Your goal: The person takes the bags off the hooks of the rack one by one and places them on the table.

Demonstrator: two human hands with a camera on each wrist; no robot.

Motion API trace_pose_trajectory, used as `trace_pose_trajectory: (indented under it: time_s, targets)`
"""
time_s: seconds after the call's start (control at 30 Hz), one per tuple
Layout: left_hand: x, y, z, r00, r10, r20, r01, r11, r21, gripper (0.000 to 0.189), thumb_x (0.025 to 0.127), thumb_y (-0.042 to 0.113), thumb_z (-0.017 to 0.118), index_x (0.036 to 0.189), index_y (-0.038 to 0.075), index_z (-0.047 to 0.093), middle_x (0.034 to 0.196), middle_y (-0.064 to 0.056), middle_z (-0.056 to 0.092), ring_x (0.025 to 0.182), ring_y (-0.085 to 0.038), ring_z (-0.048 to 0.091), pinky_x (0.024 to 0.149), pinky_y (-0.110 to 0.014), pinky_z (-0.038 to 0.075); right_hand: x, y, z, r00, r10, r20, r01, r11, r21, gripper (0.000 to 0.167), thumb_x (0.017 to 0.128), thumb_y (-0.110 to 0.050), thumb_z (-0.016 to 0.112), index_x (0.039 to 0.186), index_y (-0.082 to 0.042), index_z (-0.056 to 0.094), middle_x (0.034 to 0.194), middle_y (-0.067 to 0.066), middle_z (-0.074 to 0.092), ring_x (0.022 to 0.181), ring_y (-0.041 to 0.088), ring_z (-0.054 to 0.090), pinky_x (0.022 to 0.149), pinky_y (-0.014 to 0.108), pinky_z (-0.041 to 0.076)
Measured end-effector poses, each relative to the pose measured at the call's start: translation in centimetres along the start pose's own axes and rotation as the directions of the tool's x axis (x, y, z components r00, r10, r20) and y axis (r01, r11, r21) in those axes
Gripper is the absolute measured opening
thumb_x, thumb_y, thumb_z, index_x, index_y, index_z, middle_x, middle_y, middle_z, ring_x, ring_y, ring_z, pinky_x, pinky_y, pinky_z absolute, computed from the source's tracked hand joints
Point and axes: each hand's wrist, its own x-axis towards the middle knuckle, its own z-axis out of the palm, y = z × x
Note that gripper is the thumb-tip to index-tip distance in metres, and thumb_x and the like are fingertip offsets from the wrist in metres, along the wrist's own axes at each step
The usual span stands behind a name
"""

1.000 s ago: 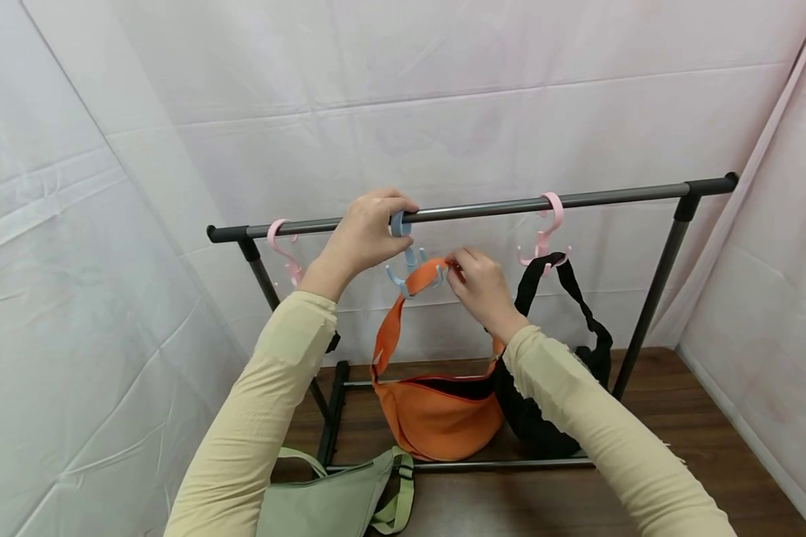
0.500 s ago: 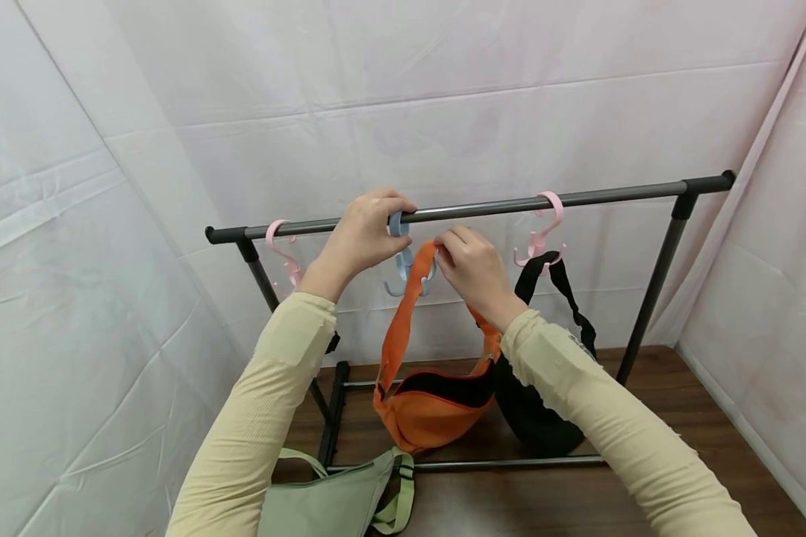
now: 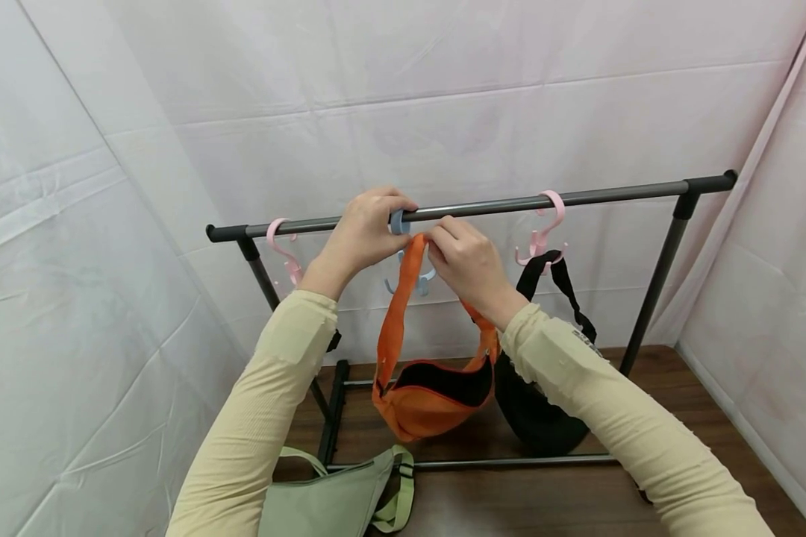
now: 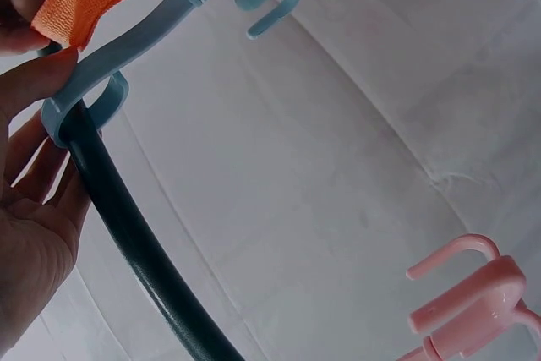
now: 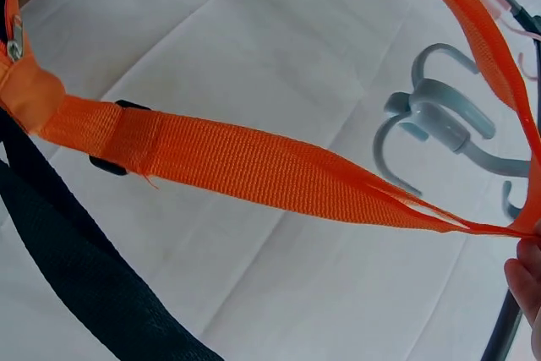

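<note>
My left hand [image 3: 366, 230] pinches the top of a light blue multi-prong hook [image 4: 135, 35] where it curls over the rack's rod [image 3: 483, 210]. With its fingertips, my right hand [image 3: 469, 265] pinches the strap [image 5: 254, 162] of an orange shoulder bag [image 3: 423, 412], at the top of its loop. The strap is raised close to my left thumb, above the blue prongs, and overlaps the hook in the head view. Below it the bag hangs with its zip open, showing a dark inside. In the right wrist view the prongs stand apart from the strap.
To the right a black bag [image 3: 540, 418] hangs by its strap from a pink hook [image 3: 539, 242]. Another pink hook [image 3: 285, 257] is on the rod's left end. A pale green bag [image 3: 322, 500] lies at the front left. White cloth walls surround the rack.
My right hand has lifted the orange strap off the blue prongs, up and to the left toward my left hand. The bag has risen and tilted. My left hand stays on the hook.
</note>
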Motion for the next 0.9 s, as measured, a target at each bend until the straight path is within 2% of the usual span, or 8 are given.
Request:
trace_pose_trajectory:
  time_s: [0.17,0.47,0.77,0.9]
  targets:
    - [0.0,0.1,0.0,1.0,-0.001,0.001,0.001,1.0,-0.002,0.032,0.073,0.004,0.071,0.105,0.0,0.066,0.104,-0.01,0.062,0.096,-0.025,0.055,0.085,-0.035,0.044,0.0,-0.3,-0.4,1.0,-0.024,-0.008,0.024,1.0,-0.002,0.008,0.08,0.006,0.057,0.083,0.002,0.063,0.08,0.011,0.058,0.069,0.023,0.055,0.063,0.031,0.049]
    - [0.0,0.1,-0.1,1.0,0.007,0.022,-0.008,1.0,0.018,0.035,0.073,0.005,0.072,0.107,0.0,0.065,0.106,-0.01,0.062,0.101,-0.025,0.054,0.089,-0.035,0.041,-1.3,-0.3,-0.6,0.999,-0.035,-0.027,0.035,0.999,0.001,0.009,0.079,0.007,0.056,0.081,0.002,0.063,0.075,0.01,0.056,0.064,0.022,0.053,0.059,0.03,0.049]
    - [0.0,0.2,-0.2,0.999,-0.013,0.036,0.012,1.0,0.022,0.04,0.074,0.008,0.072,0.112,0.0,0.062,0.112,-0.01,0.06,0.106,-0.025,0.052,0.092,-0.035,0.041,-1.1,-0.8,-1.4,0.998,-0.052,-0.029,0.051,0.999,-0.012,0.01,0.081,0.006,0.055,0.082,0.003,0.064,0.077,0.01,0.058,0.067,0.023,0.055,0.062,0.031,0.049]
    - [-0.3,0.3,-0.3,1.0,-0.028,0.013,0.028,1.0,0.012,0.044,0.074,0.007,0.072,0.116,0.001,0.06,0.116,-0.01,0.057,0.108,-0.025,0.051,0.089,-0.034,0.043,-0.9,-1.0,-1.7,0.997,-0.061,-0.037,0.06,0.998,-0.018,0.009,0.079,0.008,0.057,0.082,0.003,0.064,0.076,0.01,0.057,0.067,0.023,0.055,0.061,0.031,0.05]
